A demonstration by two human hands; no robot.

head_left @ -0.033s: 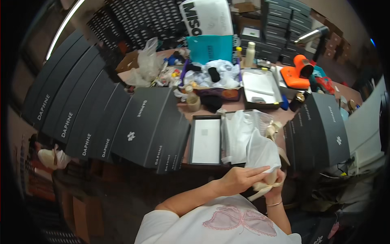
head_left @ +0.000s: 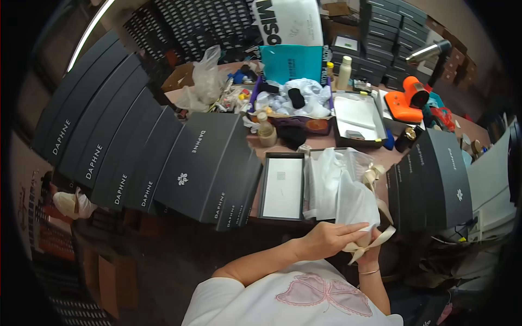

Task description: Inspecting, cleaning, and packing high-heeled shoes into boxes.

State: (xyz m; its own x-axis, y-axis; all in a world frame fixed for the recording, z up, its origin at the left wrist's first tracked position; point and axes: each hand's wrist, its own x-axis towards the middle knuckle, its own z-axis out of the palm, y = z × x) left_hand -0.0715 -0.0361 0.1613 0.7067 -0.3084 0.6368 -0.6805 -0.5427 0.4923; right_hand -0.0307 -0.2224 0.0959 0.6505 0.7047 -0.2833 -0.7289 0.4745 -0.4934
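Note:
Near the table's front edge, my right hand is closed around a cream shoe with a ribbon, most of which is hidden. White tissue paper covers its upper part. My left hand presses the lower end of the tissue against the shoe, fingers together and stretched across it. A loop of the ribbon stands out to the right. Just beyond lies an open shoe box with more white wrapping and a cream bow at its right side. Left of it is a dark box lid with a pale inside.
Stacks of dark shoe boxes rise on the left and the right. Behind are a purple-edged box of white crumpled paper, a jar, an open tray, an orange device and a pale bottle.
The whole view has shifted slightly. The ribbon's tail hung to the lower left before; now a loop of it sticks out to the right of the shoe. Both hands keep their hold.

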